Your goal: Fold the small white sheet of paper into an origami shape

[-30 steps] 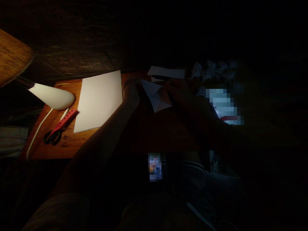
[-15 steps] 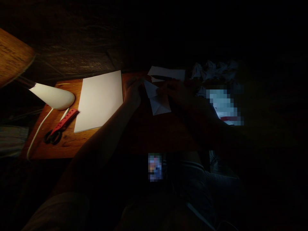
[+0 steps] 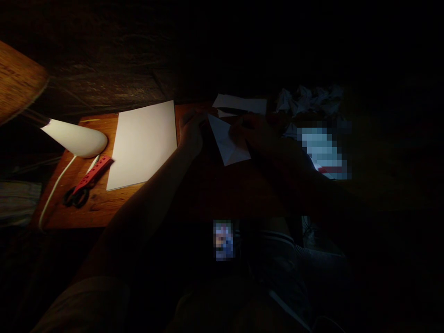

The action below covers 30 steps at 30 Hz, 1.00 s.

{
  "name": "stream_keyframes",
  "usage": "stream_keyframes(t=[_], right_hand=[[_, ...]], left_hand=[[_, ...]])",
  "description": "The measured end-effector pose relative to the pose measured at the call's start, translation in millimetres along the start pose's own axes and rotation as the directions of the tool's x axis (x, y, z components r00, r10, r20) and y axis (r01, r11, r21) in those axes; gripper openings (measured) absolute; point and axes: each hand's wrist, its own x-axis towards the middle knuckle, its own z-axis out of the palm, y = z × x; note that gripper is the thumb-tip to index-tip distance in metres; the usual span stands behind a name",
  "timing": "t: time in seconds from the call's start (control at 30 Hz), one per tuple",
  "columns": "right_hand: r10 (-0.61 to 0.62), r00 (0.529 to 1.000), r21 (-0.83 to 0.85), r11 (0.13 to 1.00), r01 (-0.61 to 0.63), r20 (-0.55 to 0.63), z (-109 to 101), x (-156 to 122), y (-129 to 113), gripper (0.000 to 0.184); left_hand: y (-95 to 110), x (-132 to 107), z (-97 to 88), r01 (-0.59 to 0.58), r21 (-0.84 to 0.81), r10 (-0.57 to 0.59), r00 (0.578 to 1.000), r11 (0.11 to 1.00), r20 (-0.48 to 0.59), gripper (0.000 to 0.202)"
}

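Observation:
A folded sheet of white paper with crease lines is held above the dark middle of the table, one pointed corner toward the upper left. My left hand pinches it near that upper point, fingers curled. On its upper right side my right hand grips the paper, fingers bent over the surface. Deep shadow hides most of the fingertips. Just behind the hands lie white paper pieces with a dark gap between them.
A stack of white paper lies left of my hands on the wooden table. Scissors with a red blade cover rest beside the white lamp. Several folded paper shapes stand back right, near a bright blurred screen.
The folded paper has turned a little, its lower edge swinging right, and its left side now looks like one flatter face. My right hand shifted slightly over it; my left hand stayed nearly still.

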Motion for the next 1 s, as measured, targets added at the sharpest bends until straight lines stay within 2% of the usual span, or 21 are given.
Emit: stream_keyframes(t=[0.33, 0.6, 0.8, 1.0], right_hand=[[-0.110, 0.993, -0.108, 0.988, 0.114, 0.040, -1, 5, 6, 0.022], [-0.084, 0.996, -0.089, 0.992, 0.084, 0.011, 0, 3, -1, 0.021], [-0.087, 0.996, -0.028, 0.996, 0.086, -0.007, 2, 4, 10, 0.020], [-0.093, 0.995, 0.005, 0.996, 0.093, 0.025, 1, 5, 12, 0.020]], left_hand=[[4, -1, 1.7, -0.011, 0.013, 0.011, 0.999, 1.000, -0.035, 0.031], [-4, 6, -3.8, -0.057, -0.004, 0.057, 0.998, 0.998, -0.036, 0.030], [-11, 7, -5.8, -0.078, 0.005, 0.078, 0.996, 0.997, 0.046, 0.040], [-15, 4, -6.6, -0.126, 0.085, 0.107, 0.974, 0.988, 0.201, 0.045]])
